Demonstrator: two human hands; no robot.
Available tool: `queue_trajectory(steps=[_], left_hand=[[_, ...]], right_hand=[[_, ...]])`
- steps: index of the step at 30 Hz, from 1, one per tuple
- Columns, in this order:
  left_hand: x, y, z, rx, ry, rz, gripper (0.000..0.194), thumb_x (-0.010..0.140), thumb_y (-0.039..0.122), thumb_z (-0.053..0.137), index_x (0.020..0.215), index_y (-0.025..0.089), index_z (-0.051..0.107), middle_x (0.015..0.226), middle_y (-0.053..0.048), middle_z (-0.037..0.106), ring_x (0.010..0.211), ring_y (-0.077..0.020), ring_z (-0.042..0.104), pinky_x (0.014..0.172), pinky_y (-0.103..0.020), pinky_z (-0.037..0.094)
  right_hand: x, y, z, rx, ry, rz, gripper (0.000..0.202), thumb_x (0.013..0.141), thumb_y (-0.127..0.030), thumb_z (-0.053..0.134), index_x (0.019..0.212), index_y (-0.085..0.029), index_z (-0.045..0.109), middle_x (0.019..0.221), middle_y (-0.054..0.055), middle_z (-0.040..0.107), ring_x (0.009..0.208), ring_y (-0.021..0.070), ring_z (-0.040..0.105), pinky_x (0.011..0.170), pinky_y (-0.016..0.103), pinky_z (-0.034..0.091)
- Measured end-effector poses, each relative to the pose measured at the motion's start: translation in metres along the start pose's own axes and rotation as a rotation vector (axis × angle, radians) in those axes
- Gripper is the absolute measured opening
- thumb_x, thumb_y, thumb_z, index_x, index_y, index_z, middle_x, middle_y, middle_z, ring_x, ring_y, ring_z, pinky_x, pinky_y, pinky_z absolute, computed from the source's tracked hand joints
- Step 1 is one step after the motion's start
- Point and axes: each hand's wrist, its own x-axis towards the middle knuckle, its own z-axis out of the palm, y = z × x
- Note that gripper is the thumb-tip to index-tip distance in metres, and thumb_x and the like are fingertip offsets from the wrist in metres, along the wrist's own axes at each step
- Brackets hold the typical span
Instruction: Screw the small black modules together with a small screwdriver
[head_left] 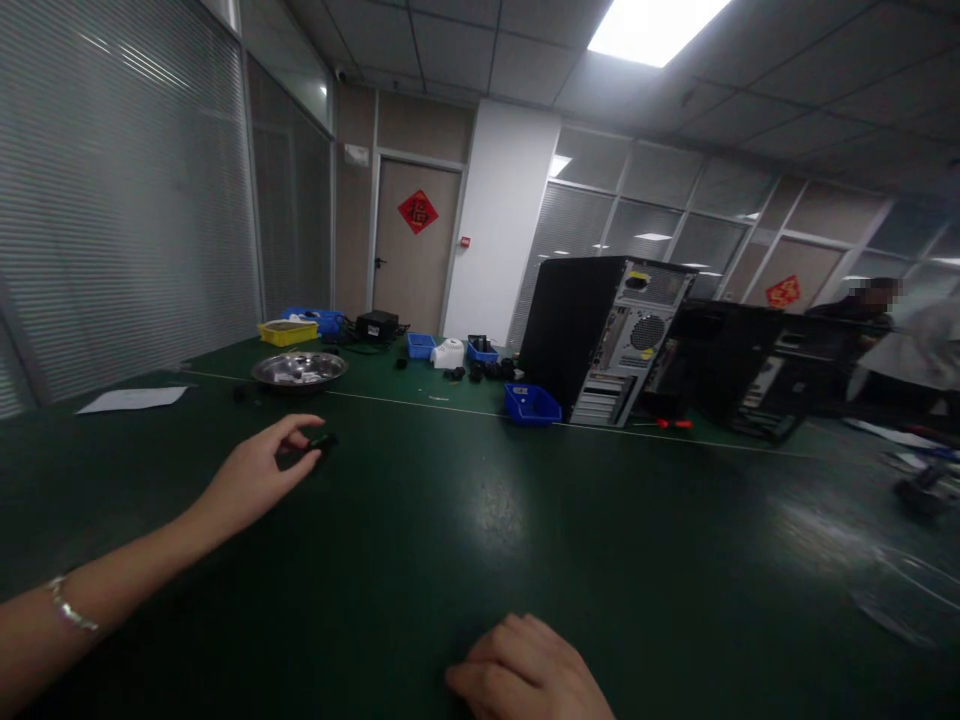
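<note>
At the left of the head view, my left hand (259,465) reaches over the green table (420,520). Its thumb and index finger close at the tips on a small dark object (325,441) with a touch of green; its kind is too small and blurred to name. Just beyond that hand stands a round metal bowl (300,371) with small pale pieces inside. My right hand (532,672) rests near the bottom edge, palm down, fingers curled in. Nothing shows in it, though the palm side is hidden.
Behind the bowl sit a yellow tray (289,333) and a black box-shaped unit (377,325) with cables. A blue bin (532,404) stands beside a black computer case (577,330). Paper (133,399) lies at left. A red-handled tool (673,424) lies right of the case. A person (862,305) is far right.
</note>
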Motion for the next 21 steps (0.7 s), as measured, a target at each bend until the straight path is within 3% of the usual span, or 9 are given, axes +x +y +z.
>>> queue_trajectory(steps=[3,9,18,21], left_hand=[[0.007,-0.019,-0.009,0.068,0.008,-0.053,0.057,0.086,0.047,0.052,0.135,0.018,0.048,0.099,-0.01,0.067,0.095,-0.0357,0.066,0.074,-0.043,0.054],[0.009,-0.039,-0.006,0.195,-0.034,-0.042,0.048,0.082,0.048,0.055,0.121,0.019,0.061,0.095,-0.012,0.069,0.093,-0.038,0.066,0.074,-0.045,0.052],[0.013,-0.042,-0.006,0.294,-0.016,0.026,0.056,0.084,0.052,0.054,0.123,0.012,0.06,0.09,-0.016,0.068,0.092,-0.0428,0.063,0.081,-0.055,0.046],[0.011,-0.037,-0.005,0.285,0.027,0.043,0.06,0.085,0.053,0.055,0.126,0.01,0.058,0.101,-0.02,0.065,0.1,-0.0451,0.061,0.084,-0.056,0.044]], right_hand=[[0.005,-0.005,-0.005,-0.012,-0.008,0.005,0.017,0.104,-0.022,0.048,0.103,-0.023,0.064,0.077,0.0,0.072,0.062,0.0145,0.066,0.055,0.026,0.044],[0.008,-0.011,-0.012,0.058,-0.058,0.042,0.016,0.101,-0.018,0.049,0.104,-0.021,0.065,0.082,0.003,0.074,0.068,0.0155,0.068,0.059,0.026,0.045],[0.017,-0.015,-0.016,0.077,-0.052,0.046,0.02,0.101,-0.017,0.046,0.102,-0.02,0.066,0.081,0.003,0.073,0.066,0.0162,0.067,0.058,0.027,0.047],[0.009,-0.015,-0.028,0.101,0.029,0.025,0.023,0.101,-0.013,0.046,0.115,-0.019,0.063,0.09,0.007,0.074,0.072,0.0183,0.07,0.06,0.028,0.053]])
